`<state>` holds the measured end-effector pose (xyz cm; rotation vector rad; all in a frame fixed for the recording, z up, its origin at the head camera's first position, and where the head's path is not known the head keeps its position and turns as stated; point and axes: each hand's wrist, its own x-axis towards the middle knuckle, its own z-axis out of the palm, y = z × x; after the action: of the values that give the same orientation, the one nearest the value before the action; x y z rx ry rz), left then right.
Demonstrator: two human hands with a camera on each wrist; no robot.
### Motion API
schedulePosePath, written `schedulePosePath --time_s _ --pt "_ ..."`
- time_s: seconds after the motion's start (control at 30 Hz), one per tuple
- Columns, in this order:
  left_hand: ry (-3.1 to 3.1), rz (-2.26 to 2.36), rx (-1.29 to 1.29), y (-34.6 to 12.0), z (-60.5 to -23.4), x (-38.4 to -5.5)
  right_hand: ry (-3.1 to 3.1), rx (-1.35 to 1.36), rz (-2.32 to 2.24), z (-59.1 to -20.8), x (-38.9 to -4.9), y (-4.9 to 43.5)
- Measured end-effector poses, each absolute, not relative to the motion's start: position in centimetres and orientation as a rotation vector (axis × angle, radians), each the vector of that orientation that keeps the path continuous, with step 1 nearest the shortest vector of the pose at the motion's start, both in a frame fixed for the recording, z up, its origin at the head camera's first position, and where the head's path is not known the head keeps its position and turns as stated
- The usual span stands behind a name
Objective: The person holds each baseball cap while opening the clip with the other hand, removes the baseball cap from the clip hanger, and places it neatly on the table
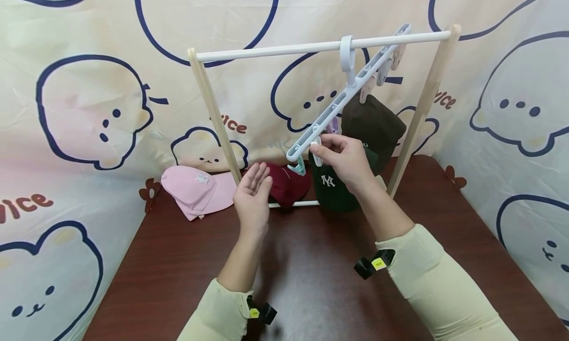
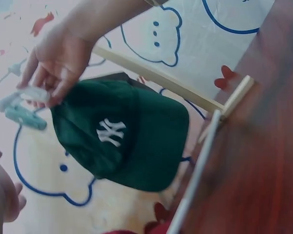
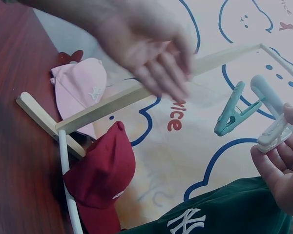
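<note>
A light blue clip hanger hangs at a slant from the rack's top bar. My right hand pinches a white clip near the hanger's front end. Right under those fingers hangs a green cap with a white NY logo, its top partly hidden by the hand. Beside the white clip dangles a teal clip with nothing in it. To the left, my left hand is raised with fingers extended, holding nothing. A dark brown cap hangs farther back along the hanger.
The wooden rack with white bars stands on a dark red-brown table. A maroon cap rests by its lower bar, and a pink cap lies at the back left. Printed cloth covers the walls behind.
</note>
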<state>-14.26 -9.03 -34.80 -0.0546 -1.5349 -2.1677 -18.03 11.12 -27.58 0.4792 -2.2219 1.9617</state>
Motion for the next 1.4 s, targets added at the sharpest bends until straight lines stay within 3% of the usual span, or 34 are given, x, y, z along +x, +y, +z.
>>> schedulePosePath --time_s 0.27,0.67,1.4 --pt "-1.763 -2.012 -0.372 -7.4 -33.5 -14.6 -2.211 0.488 1.945 -27.7 -17.8 10.7" --pt "-1.632 -2.044 -0.368 -5.7 -33.7 -15.6 -2.229 0.467 1.908 -27.7 -17.8 10.1" --pt "-1.514 -2.095 -0.432 -6.8 -35.2 -16.6 -2.371 0.531 1.677 -27.3 -17.8 9.3"
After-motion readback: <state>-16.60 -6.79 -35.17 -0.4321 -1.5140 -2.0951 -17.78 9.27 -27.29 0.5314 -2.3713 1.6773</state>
